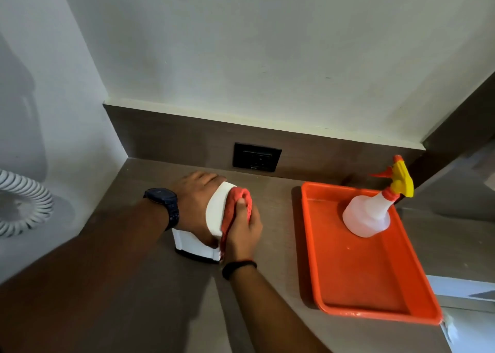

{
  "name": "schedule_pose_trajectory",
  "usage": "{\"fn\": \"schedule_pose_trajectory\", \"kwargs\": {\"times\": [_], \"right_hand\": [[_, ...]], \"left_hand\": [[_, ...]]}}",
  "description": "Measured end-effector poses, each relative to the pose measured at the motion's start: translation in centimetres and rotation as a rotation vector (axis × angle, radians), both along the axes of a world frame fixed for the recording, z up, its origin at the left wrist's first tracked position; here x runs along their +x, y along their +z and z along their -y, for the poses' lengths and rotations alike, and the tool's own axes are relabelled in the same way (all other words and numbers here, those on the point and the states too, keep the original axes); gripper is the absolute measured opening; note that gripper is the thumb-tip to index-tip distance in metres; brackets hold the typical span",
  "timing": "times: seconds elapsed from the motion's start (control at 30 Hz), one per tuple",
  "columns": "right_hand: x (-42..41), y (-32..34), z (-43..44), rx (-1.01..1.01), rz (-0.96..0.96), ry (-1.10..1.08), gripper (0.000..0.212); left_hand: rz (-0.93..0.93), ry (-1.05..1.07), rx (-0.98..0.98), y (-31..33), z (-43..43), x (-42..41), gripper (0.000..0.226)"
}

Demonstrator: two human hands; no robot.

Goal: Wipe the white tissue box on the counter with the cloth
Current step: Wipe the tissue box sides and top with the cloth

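Note:
The white tissue box stands on the brown counter near the back wall, with a dark base strip along its bottom. My left hand, with a dark watch on its wrist, lies over the box's top and left side and grips it. My right hand presses a bunched red cloth against the box's right side. Much of the box is hidden under the two hands.
An orange tray sits on the counter to the right, with a white spray bottle with a yellow and orange trigger in its far end. A black wall socket is behind the box. A coiled white cord hangs at the left.

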State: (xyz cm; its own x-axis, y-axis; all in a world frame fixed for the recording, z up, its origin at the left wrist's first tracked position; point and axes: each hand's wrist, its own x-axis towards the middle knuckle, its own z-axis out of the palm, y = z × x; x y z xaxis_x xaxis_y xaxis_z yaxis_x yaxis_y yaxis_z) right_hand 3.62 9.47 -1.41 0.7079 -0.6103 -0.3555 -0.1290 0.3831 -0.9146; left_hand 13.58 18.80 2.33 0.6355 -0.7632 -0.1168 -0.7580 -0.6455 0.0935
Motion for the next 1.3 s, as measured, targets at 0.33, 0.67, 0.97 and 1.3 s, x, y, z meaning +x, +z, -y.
{"fn": "schedule_pose_trajectory", "kwargs": {"times": [0.33,0.67,0.97,1.3], "right_hand": [[-0.9,-0.6,-1.0,0.072,-0.120,-0.005,0.050],[2.7,0.6,1.4,-0.043,-0.147,0.059,0.044],[0.0,0.9,-0.4,-0.021,-0.090,0.004,0.045],[0.1,-0.3,-0.2,0.058,-0.171,0.037,0.045]], "left_hand": [[-0.072,0.110,0.000,0.7,0.1,-0.6,0.140],[-0.059,0.119,-0.007,0.1,0.1,-0.3,0.139],[-0.089,0.111,-0.006,1.0,0.0,-0.7,0.136],[-0.110,0.150,0.051,1.1,0.1,-0.8,0.135]]}}
